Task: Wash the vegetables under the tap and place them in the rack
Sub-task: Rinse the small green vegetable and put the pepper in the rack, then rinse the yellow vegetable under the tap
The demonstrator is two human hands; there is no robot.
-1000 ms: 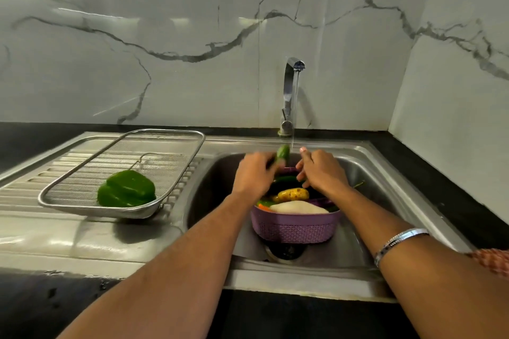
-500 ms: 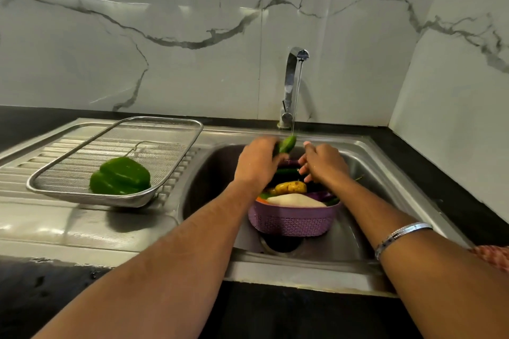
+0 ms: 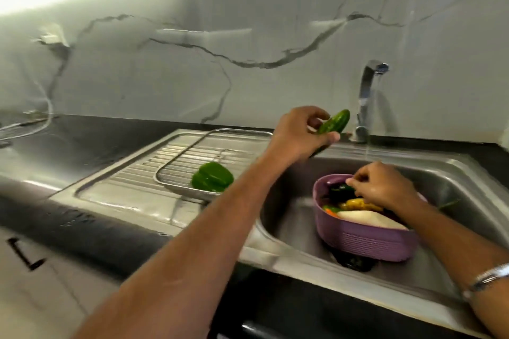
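A small, dark green cucumber (image 3: 333, 121) is up in the air over the near-left rim of the stainless steel sink (image 3: 454, 173), to the left of the chrome tap (image 3: 367, 91) and its thin stream of water. The left hand (image 3: 298, 132) grips it, fingers and thumb curled round its lower half, the tip pointing up and right. The rectangular steel wire rack (image 3: 214, 136) sits on the ribbed draining board to the left, with a glossy green bell pepper (image 3: 212, 177) lying in its near corner. The right hand (image 3: 382, 186) is down in the round purple plastic basket (image 3: 366, 242) in the sink basin, fingers bent among the vegetables there; whether it holds one I cannot tell.
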